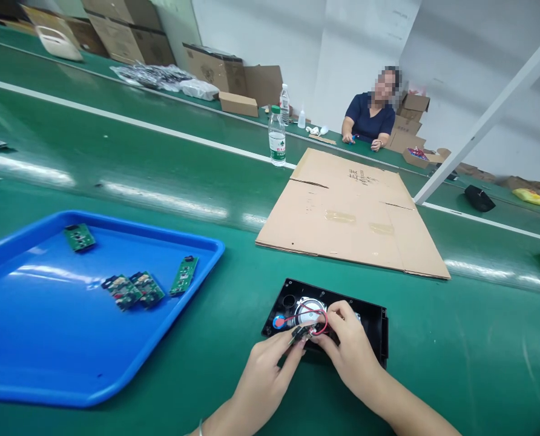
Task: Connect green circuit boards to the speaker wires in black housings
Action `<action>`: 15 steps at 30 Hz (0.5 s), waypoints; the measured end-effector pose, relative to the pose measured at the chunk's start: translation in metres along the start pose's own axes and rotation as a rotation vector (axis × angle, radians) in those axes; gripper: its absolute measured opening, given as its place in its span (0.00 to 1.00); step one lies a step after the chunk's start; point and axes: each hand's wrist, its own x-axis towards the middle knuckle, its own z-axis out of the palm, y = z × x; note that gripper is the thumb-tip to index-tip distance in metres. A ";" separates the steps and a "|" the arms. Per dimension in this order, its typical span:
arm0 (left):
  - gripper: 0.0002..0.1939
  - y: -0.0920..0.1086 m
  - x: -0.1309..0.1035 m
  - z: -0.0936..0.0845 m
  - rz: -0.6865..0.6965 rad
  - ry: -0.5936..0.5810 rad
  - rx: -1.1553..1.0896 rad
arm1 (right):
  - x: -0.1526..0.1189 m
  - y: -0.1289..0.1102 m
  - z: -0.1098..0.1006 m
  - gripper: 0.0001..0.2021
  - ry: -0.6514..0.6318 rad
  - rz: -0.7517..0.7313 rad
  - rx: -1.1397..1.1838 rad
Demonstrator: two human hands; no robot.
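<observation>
A black plastic housing (370,327) lies on the green table, with a round silver speaker (310,310) inside it. Near its left end is a blue and red disc (279,321) on thin wires. Over the housing's front edge, my left hand (266,370) pinches a small circuit board (301,333) between thumb and fingers. My right hand (349,342) is closed at the board's right side, fingertips at the red and black wires (325,321); exactly what they grip is too small to tell.
A blue tray (115,381) with several green circuit boards (123,292) stands at the left. Flat cardboard (342,212) lies beyond the housing, a water bottle (277,142) by its far left corner. Across the tables sits a person (370,121); a white post (483,121) slants at right.
</observation>
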 end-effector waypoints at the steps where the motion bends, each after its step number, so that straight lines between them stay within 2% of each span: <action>1: 0.13 0.000 0.000 0.000 -0.016 0.022 0.008 | 0.000 0.000 0.001 0.04 0.035 0.011 -0.047; 3: 0.12 0.000 -0.001 0.001 -0.041 0.079 0.022 | 0.000 0.000 0.002 0.10 0.084 0.038 -0.155; 6: 0.12 -0.002 -0.002 0.002 -0.049 0.157 0.015 | -0.001 0.001 0.004 0.13 0.079 0.110 -0.176; 11: 0.10 -0.003 -0.001 0.003 -0.165 0.179 -0.094 | 0.000 0.007 -0.001 0.08 0.119 0.228 0.147; 13: 0.08 -0.002 -0.001 0.003 -0.220 0.172 -0.128 | 0.001 0.008 -0.004 0.03 0.118 0.242 0.263; 15: 0.07 -0.002 -0.001 0.004 -0.265 0.174 -0.144 | 0.001 0.007 -0.006 0.05 0.150 0.227 0.322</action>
